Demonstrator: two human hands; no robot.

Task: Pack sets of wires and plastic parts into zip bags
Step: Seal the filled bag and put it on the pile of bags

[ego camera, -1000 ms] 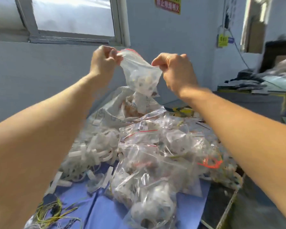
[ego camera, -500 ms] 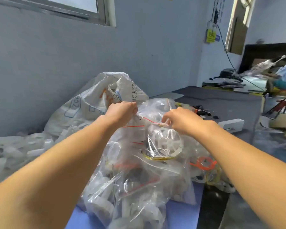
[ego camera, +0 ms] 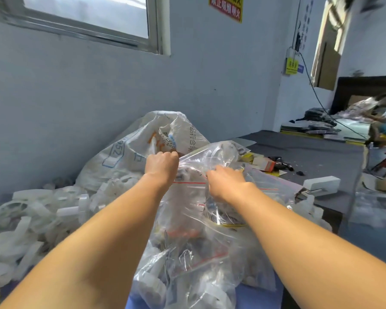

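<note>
Head camera: two hands, one bag

Fisted tight, the left hand (ego camera: 163,166) grips the rim of a clear plastic zip bag with a red seal line (ego camera: 210,157), atop the pile of filled bags (ego camera: 187,253) on the surface (ego camera: 256,297). The right hand (ego camera: 225,181) pinches its film. Light, soft, slippery, I'd judge: take the stiffer zip strip. One white woven sack (ego camera: 125,150) sits behind, and the piled bags are too many to count.
</note>
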